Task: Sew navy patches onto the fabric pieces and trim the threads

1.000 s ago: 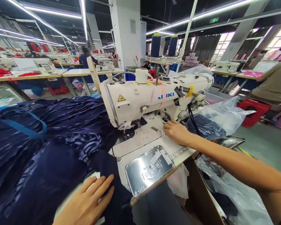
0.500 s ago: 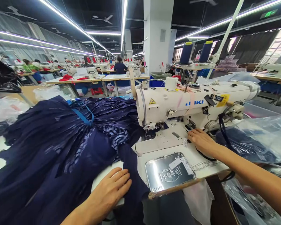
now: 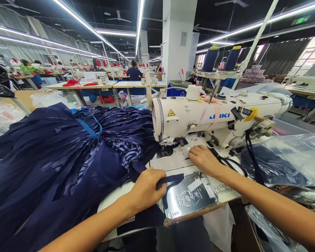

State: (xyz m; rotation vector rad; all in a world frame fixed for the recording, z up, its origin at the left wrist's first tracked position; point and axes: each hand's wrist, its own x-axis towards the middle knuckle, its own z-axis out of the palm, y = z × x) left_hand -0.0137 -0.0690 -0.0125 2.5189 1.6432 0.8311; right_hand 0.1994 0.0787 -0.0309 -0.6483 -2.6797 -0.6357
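My right hand [image 3: 204,159] has shifted leftward over the sewing-machine bed [image 3: 166,162], fingers bunched, hold unclear; my left hand [image 3: 147,186] pinches the navy fabric strip [image 3: 174,178], its free end pointing right over the metal tin [image 3: 190,198].

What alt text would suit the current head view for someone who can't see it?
A person's left hand grips a navy fabric strip, its end over a shiny metal tray, while the right hand is at the bed of a white sewing machine. Navy fabric is heaped to the left; work tables stand behind.
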